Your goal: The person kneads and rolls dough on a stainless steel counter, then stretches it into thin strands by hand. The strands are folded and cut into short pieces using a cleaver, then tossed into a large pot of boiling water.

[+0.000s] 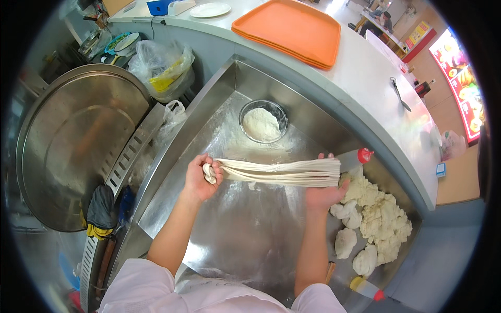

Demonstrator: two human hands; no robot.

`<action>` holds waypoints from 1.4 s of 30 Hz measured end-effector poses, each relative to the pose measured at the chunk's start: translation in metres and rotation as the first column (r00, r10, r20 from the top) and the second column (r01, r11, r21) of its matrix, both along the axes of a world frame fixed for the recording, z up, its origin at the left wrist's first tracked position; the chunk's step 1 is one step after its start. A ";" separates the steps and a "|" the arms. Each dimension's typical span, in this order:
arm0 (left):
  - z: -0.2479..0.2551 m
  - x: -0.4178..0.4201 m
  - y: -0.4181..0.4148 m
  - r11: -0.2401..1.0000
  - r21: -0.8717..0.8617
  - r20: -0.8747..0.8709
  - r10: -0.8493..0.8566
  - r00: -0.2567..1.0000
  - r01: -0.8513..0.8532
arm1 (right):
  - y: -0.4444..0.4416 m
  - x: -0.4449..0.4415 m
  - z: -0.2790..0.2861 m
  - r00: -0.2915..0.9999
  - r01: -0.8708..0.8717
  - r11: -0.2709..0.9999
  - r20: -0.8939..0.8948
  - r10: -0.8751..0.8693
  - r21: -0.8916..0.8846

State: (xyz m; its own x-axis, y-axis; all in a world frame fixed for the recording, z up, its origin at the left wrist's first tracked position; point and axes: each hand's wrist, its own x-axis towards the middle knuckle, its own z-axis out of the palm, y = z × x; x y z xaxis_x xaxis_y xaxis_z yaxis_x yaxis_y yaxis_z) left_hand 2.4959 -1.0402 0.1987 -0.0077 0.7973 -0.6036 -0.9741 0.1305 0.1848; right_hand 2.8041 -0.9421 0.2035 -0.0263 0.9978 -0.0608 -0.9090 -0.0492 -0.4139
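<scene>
Long strands of pulled noodle dough (274,172) stretch between my two hands above a floured stainless steel worktop (242,231). My left hand (201,178) is closed around the gathered, knotted end of the dough. At the other end, the looped strands lie across my right hand (325,191), whose palm is behind them with fingertips showing above. Beyond the strands sits a round bowl of white flour (261,124). Right of my right hand are a large rough mass of dough (383,223) and several smaller dough lumps (346,243).
A squeeze bottle with a red cap (354,157) lies just beyond my right hand; another (366,288) is at lower right. Stacked orange trays (289,31) rest on the raised counter. At left are a large round metal lid (82,144) and a bagged bin (164,74). A person sits far off.
</scene>
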 end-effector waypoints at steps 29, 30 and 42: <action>-0.052 0.058 -0.249 0.949 -0.295 0.171 -0.061 0.983 0.110 | -0.225 0.098 -0.034 -0.693 -0.262 0.871 0.709 0.130 -0.415; -0.055 0.058 -0.252 0.942 -0.310 0.152 -0.085 0.985 0.129 | -0.236 0.080 -0.040 -0.732 -0.296 0.882 0.680 0.036 -0.366; -0.029 0.096 -0.248 0.936 -0.253 0.060 -0.236 0.970 0.243 | -0.232 0.026 -0.036 -0.855 -0.314 0.587 0.491 0.167 -0.746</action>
